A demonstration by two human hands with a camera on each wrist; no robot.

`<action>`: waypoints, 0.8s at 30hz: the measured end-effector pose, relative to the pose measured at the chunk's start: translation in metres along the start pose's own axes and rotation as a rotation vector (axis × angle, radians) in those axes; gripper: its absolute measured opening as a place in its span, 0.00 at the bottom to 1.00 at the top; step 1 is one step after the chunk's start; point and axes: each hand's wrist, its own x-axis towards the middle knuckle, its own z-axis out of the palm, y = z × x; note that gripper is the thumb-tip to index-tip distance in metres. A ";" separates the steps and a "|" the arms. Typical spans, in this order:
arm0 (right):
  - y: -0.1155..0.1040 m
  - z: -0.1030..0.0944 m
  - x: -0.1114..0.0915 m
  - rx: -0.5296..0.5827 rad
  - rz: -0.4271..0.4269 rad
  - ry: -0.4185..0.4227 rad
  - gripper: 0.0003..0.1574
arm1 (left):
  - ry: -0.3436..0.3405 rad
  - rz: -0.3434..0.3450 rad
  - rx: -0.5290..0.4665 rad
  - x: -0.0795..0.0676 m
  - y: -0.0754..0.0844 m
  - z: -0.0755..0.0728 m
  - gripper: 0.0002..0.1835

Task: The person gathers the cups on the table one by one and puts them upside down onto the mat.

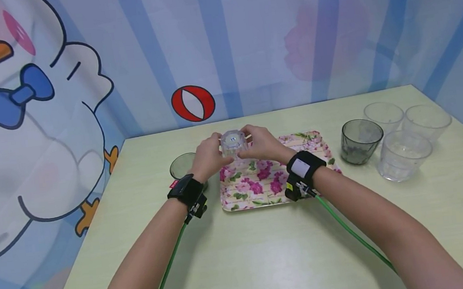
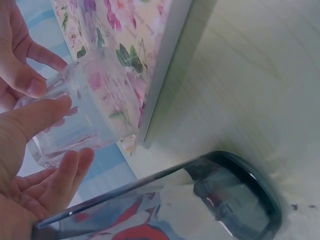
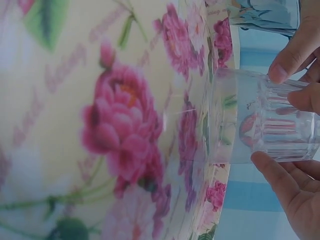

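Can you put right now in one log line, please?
left hand: holds clear glass | right hand: holds same glass | glass: upside down over flowery tray | nearby: grey glass left of tray

L+R hands (image 1: 207,157) (image 1: 263,143) close tog. | fingers (image 3: 274,172) bent (thumbs (image 2: 47,113) facing) | arms (image 1: 150,254) (image 1: 369,210) fwd

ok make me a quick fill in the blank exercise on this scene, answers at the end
1. The left hand and right hand hold a clear glass with its open rim facing ____.
2. The tray beneath it is printed with pink ____.
3. Right of the tray, one smoky glass stands near ____ clear tumblers.
4. Another smoky glass stands to the tray's ____.

Missing words: down; flowers; three; left.
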 end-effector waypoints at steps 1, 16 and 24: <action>0.000 0.000 0.000 0.000 -0.001 -0.001 0.39 | 0.000 0.000 0.003 0.000 0.000 0.000 0.34; 0.000 -0.001 0.000 -0.008 -0.006 0.000 0.39 | 0.019 0.016 0.021 0.000 0.000 -0.001 0.34; -0.001 -0.002 0.000 -0.010 0.000 -0.022 0.42 | -0.007 -0.004 0.011 0.000 -0.001 -0.002 0.39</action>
